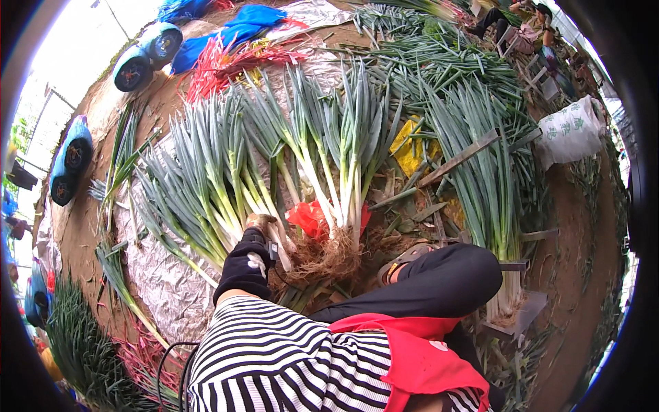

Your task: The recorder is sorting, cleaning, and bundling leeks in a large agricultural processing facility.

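Observation:
My left hand (261, 221), gloved in brown with a dark cuff, is closed at the white lower stems of a spread of long green onions (206, 172). Its fingers are partly hidden. Just to its right a bunch of green onions (341, 172) stands with leaves fanned away from me and brown roots (329, 255) toward me. A red plastic piece (309, 218) shows behind those stems. My right hand is out of view; only part of that arm shows at the lower edge.
Right of my bent knee, a green onion bundle (484, 178) lies on a metal-and-wood frame (460, 158). A white plastic roll (571, 132) is beyond it. Cut leaves pile up at the back. Red ties (220, 69) lie far left. Another person (528, 31) sits at the far right.

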`<state>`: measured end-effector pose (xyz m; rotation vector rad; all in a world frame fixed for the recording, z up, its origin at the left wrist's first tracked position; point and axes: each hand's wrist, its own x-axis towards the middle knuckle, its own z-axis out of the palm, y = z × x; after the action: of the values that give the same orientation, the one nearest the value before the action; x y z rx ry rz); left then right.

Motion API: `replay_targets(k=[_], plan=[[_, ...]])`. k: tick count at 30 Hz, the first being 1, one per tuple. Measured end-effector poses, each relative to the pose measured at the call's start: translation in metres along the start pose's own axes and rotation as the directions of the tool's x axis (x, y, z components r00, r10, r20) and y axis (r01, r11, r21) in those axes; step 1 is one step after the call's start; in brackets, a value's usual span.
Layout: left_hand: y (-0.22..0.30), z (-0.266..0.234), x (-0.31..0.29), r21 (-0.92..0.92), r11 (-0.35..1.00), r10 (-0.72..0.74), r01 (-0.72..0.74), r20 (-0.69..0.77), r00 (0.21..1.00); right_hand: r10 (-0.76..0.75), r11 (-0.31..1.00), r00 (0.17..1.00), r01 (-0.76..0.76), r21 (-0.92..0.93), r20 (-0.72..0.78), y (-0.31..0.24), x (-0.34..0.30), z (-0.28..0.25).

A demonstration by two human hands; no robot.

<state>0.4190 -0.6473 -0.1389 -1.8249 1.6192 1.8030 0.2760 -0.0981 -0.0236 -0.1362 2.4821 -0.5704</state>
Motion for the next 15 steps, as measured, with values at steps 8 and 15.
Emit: replay_targets(k=[8, 15], plan=[[-0.061, -0.022, 0.048, -0.728, 0.679, 0.155, 0.092, 0.265, 0.952, -0.039, 0.999, 0.998, 0.040, -0.017, 0.043, -0.010, 0.010, -0.006], [0.023, 0.043, 0.004, -0.750, 0.628, 0.234, 0.208, 0.436, 0.869, 0.076, 0.995, 0.997, -0.077, -0.056, -0.014, 0.024, -0.002, -0.034]])
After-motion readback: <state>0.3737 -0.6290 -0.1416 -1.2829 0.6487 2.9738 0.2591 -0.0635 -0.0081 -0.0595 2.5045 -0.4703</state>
